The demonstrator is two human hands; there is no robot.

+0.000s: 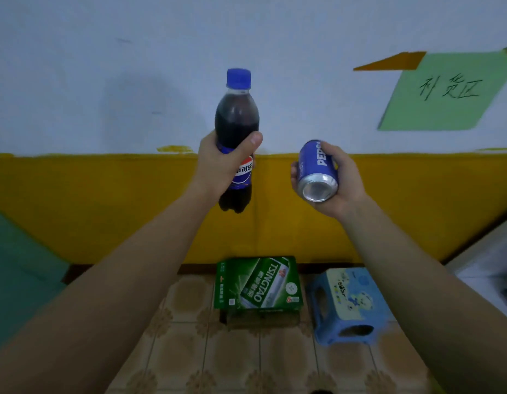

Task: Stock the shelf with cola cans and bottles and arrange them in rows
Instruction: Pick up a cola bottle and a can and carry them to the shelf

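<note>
My left hand [221,163] grips a cola bottle [237,118] with a blue cap around its labelled middle and holds it upright in the air in front of the wall. My right hand [336,180] grips a blue Pepsi can [316,169], tilted so that its silver end faces me. Both arms are stretched forward at about chest height, the can a little lower than the bottle. No shelf is in view.
A green Tsingtao beer carton [258,282] stands on the tiled floor against the yellow and white wall. A small blue plastic stool [350,302] is to its right. A green paper sign [445,92] hangs on the wall at upper right. A green surface [19,268] lies at left.
</note>
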